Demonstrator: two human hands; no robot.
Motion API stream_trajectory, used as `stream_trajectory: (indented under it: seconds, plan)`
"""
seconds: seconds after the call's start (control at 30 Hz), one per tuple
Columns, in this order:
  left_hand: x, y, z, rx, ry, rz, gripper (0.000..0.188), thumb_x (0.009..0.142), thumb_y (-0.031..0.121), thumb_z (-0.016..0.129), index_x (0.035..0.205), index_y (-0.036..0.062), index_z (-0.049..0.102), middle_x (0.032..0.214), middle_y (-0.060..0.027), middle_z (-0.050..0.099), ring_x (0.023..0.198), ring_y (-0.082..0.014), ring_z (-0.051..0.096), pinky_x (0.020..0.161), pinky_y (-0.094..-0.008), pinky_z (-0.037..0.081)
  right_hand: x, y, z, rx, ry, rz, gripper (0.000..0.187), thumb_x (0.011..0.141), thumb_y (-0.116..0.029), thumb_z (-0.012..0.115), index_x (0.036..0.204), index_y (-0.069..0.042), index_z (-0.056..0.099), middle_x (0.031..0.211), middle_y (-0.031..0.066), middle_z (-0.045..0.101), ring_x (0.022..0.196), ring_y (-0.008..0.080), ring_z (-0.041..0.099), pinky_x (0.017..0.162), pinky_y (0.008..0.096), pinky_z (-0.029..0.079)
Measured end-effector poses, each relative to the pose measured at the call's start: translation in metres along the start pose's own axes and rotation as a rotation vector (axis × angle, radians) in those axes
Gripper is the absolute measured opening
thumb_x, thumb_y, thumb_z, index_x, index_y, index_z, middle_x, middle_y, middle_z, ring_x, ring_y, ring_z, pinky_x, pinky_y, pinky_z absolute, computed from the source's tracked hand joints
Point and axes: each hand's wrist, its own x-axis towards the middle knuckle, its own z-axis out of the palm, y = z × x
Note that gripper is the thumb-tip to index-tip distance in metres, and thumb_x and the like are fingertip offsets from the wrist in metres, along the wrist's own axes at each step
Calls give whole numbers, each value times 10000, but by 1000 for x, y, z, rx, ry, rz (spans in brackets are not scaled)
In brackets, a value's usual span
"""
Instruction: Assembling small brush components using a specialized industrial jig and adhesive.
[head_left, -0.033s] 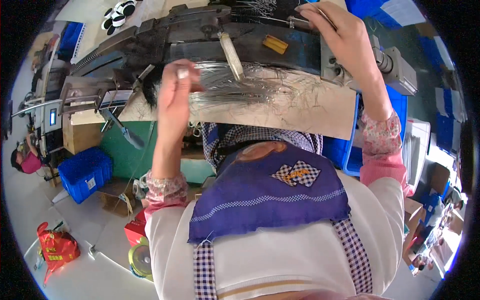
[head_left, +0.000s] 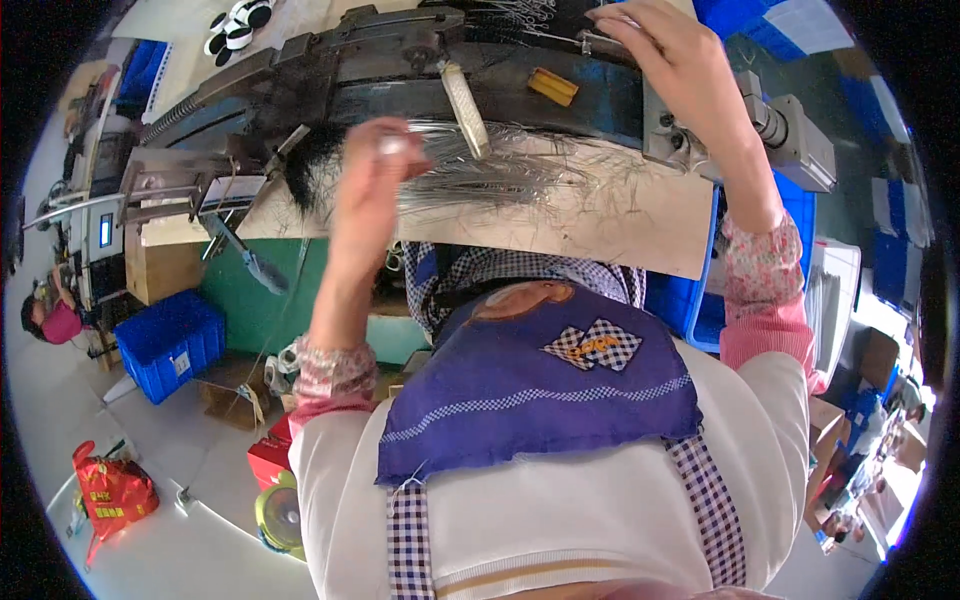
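My left hand [head_left: 372,195] is over the left end of a loose pile of thin silvery wires [head_left: 480,183] on the pale work board [head_left: 640,215]. Motion smears its fingers, so their grip is unclear; something white shows at a fingertip. At the upper right, my right hand [head_left: 680,70] is raised beside the dark metal machine [head_left: 385,65], with thumb and fingers bent together near a small metal fitting [head_left: 587,42]. What they pinch, if anything, I cannot make out. Between the hands, a white-wrapped lever handle [head_left: 465,110] slants down over the wires.
A yellow block [head_left: 553,87] lies on the machine bed. More thin metal pieces [head_left: 515,14] lie behind it. Left of the board stands a metal bracket [head_left: 190,190], with black bristles [head_left: 310,165] nearby. A blue bin [head_left: 697,300] is below the board's right end, beside a grey machine housing [head_left: 800,145].
My left hand has shifted right and slightly away from me, over the wire pile. My right hand has barely moved, its fingertips a little nearer the fitting.
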Motion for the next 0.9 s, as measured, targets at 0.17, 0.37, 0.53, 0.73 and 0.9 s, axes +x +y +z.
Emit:
stream_trajectory:
  seconds: [0.17,0.37,0.53,0.73,0.9]
  plan:
    - [-4,6,61,-404,-135,-312,170,989,216,460,910,82,528,814,-20,508,728,-99,496,584,-239,438,5,9,38,-71,-58,-246,160,831,-102,612,977,-42,643,880,81,612,832,276,605,715,350,505]
    - [8,72,41,-1056,-277,-369,156,976,207,487,919,64,512,674,-10,443,461,-47,309,386,-179,231,5,5,48,-135,-67,-235,110,770,-88,576,869,-56,612,830,91,580,826,272,608,707,365,512]
    - [18,50,-44,-1836,-321,-240,205,996,185,390,874,50,484,655,-8,434,372,-60,307,326,-193,241,-3,-7,43,-65,-113,-252,110,713,-48,600,819,-56,575,812,80,544,788,265,592,680,350,515]
    - [-1,41,5,283,-398,28,116,853,106,604,889,25,679,729,-71,623,616,-154,585,542,-266,452,54,7,65,-219,-216,-81,110,771,-39,572,874,-39,609,836,124,572,829,324,594,716,401,498]
    - [86,7,75,411,-489,181,200,833,163,615,916,-3,689,749,-208,638,692,-297,652,642,-338,488,58,29,48,-123,-137,-237,134,788,-138,635,870,-40,593,860,113,566,843,304,593,722,400,469]
